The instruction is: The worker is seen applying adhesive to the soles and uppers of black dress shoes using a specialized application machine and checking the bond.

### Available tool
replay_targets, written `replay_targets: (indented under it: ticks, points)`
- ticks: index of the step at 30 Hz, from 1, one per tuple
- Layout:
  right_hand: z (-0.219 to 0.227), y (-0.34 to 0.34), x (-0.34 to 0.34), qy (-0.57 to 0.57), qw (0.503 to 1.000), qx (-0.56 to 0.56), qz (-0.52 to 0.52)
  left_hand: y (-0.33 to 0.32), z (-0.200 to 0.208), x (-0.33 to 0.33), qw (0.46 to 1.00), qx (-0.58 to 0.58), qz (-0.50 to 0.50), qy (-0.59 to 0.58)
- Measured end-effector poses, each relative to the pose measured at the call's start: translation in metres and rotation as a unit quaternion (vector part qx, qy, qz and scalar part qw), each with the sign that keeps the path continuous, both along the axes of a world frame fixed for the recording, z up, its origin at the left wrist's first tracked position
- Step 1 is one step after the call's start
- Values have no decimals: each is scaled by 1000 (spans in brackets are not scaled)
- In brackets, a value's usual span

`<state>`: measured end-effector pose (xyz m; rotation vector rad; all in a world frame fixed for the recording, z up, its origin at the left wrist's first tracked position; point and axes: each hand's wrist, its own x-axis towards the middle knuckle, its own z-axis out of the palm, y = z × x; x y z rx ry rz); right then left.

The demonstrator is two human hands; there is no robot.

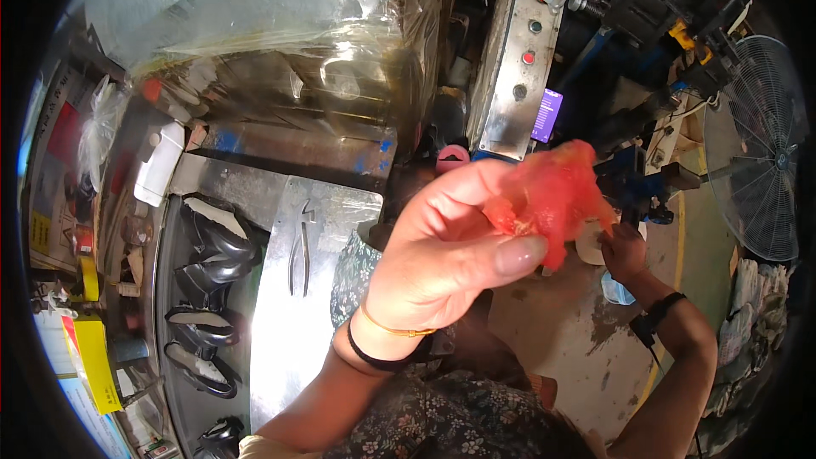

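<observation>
Trough (pixel 246 297): black shoes (pixel 200 328); left grip (pixel 433 251): pinching red lump (pixel 563 200); right grip (pixel 626 252): blurred, state can't be made out.

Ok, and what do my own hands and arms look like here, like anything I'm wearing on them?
Both hands are ungloved. Your left hand has a thin gold-coloured bracelet and a black band at the wrist; a bit of pale beige sleeve shows at the lower edge. Your right hand has a dark wrist strap. No sleeve shows on that arm.

The red piece (pixel 561 195) looks moist and rough, the shoes (pixel 229 246) smooth and glossy, the tabletop (pixel 280 348) and pincers (pixel 305 268) shiny metal.
</observation>
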<state>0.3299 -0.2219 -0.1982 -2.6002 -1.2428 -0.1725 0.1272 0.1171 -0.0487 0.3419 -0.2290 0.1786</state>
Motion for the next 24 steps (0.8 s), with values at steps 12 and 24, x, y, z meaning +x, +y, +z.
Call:
replay_targets:
  ticks: [12,24]
  points:
    - [-1,-1,4,-16,996,24,80,-11,5,-12,989,121,-10,-81]
    - [-13,-7,7,60,996,66,15,-26,13,-8,992,123,-13,29]
